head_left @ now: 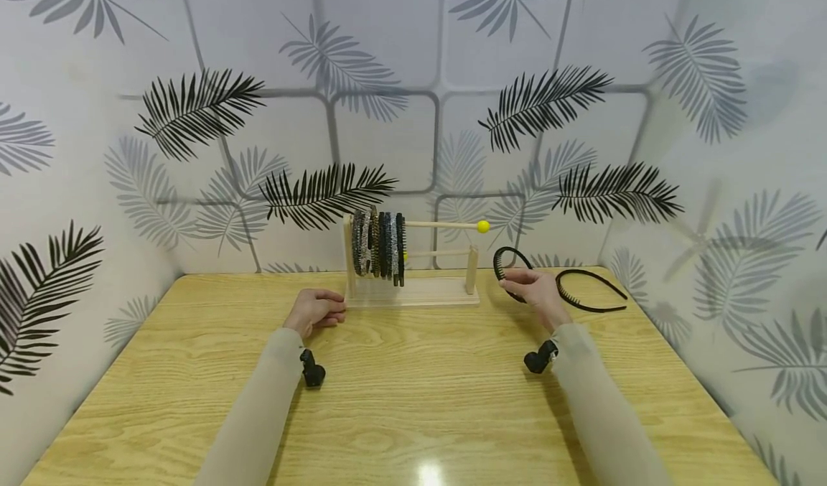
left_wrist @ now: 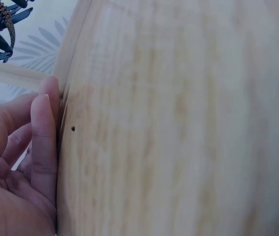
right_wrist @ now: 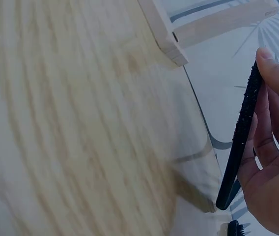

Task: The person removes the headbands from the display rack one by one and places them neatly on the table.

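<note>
Wallpaper (head_left: 381,138) behind rack (head_left: 433,296); most headbands (head_left: 386,245) already on rack; rightward, 1 band (right_wrist: 238,135) pinched by right hand (head_left: 535,292), 1 loose band (head_left: 589,309) remaining; leftward, left hand (head_left: 314,309), grip unclear.

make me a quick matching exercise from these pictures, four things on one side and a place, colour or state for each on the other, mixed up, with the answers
Things
1. left hand
2. ball at the tip of the upper rod
3. right hand
4. loose headband

Place, colour or state
A. holding a black headband
B. lying on the table
C. at the left end of the wooden stand
D. yellow

Right pairs: 1-C, 2-D, 3-A, 4-B
</note>
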Motion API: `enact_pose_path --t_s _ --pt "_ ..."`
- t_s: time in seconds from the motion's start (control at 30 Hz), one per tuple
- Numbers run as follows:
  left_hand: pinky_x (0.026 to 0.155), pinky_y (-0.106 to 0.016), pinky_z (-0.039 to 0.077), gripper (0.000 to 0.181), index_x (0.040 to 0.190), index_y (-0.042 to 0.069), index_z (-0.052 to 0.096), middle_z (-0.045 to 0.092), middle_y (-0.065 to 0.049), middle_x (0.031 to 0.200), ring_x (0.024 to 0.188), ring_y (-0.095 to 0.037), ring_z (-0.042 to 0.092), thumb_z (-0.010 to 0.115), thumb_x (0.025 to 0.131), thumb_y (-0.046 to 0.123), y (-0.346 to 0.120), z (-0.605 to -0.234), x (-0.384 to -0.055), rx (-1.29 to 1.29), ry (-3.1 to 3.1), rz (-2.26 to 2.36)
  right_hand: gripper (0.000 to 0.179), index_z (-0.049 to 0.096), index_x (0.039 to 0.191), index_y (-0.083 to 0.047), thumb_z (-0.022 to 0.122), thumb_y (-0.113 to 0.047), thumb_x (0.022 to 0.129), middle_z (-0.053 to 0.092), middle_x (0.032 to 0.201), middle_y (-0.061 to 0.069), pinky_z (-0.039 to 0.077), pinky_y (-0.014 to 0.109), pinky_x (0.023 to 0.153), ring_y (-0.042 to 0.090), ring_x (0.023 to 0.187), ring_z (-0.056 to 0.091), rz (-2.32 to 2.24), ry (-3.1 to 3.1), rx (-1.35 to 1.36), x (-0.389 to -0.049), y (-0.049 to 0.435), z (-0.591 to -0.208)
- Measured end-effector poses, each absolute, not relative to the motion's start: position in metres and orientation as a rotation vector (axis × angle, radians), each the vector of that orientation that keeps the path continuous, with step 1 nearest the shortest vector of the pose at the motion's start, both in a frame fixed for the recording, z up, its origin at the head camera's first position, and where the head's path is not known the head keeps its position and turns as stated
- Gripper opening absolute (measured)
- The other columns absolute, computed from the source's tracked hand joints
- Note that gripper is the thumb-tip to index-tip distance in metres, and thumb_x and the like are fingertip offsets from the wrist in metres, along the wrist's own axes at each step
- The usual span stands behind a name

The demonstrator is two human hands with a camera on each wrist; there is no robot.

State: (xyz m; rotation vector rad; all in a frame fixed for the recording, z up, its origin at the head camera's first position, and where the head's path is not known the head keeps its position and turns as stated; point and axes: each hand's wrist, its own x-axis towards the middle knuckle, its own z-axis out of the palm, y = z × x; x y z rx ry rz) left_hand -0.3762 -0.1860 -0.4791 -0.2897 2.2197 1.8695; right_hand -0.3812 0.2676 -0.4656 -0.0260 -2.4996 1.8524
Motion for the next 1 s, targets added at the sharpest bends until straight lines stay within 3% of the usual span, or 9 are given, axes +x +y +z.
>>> enact_pose_path --t_s 0.13,0.4,0.57,0.8,1.0 --pt "0.059 -0.024 0.059 0.031 0.124 -0.002 0.063 0.074 -0.009 0.092 0.066 -0.010 0.070 0.064 0.094 0.004 -0.186 -0.479 -0.376 -0.291 2.224 1.870 0.047 0.069 0.124 -0.007 0.078 -0.032 0.085 0.070 0.104 -0.010 0.051 0.024 0.087 0.007 0.098 0.061 1.807 -2.523 -0.033 -0.383 0.269 -0.469" --pt "0.059 -0.024 0.059 0.031 0.125 -0.002 0.063 0.074 -0.009 0.092 0.066 -0.011 0.070 0.064 0.094 0.004 -0.187 -0.477 -0.375 -0.295 2.226 1.871 0.040 0.070 0.121 -0.007 0.075 -0.031 0.089 0.067 0.124 0.012 0.051 0.027 0.085 0.023 0.110 0.062 1.586 -2.645 0.023 -0.387 0.270 -0.475" --pt "0.059 -0.024 0.059 0.031 0.124 -0.003 0.063 0.074 -0.011 0.094 0.067 -0.011 0.070 0.064 0.095 0.005 -0.186 -0.479 -0.373 -0.285 2.225 1.875 0.036 0.073 0.117 -0.007 0.074 -0.029 0.089 0.071 0.117 0.014 0.052 0.023 0.078 0.024 0.103 0.066 1.443 -2.671 0.086 -0.388 0.268 -0.479" --pt "0.059 -0.024 0.059 0.031 0.125 -0.003 0.063 0.074 -0.012 0.096 0.067 -0.011 0.070 0.064 0.095 0.005 -0.186 -0.480 -0.374 -0.279 2.223 1.869 0.036 0.072 0.118 -0.006 0.073 -0.029 0.090 0.071 0.117 0.014 0.054 0.035 0.089 0.029 0.110 0.064 1.474 -2.671 0.070 -0.389 0.270 -0.482" --pt "0.059 -0.023 0.059 0.031 0.125 -0.002 0.062 0.074 -0.012 0.098 0.068 -0.011 0.070 0.064 0.094 0.005 -0.187 -0.481 -0.377 -0.278 2.220 1.876 0.033 0.072 0.117 -0.004 0.072 -0.024 0.091 0.070 0.118 0.017 0.051 0.024 0.078 0.031 0.111 0.063 1.441 -2.695 0.056 -0.392 0.271 -0.483"
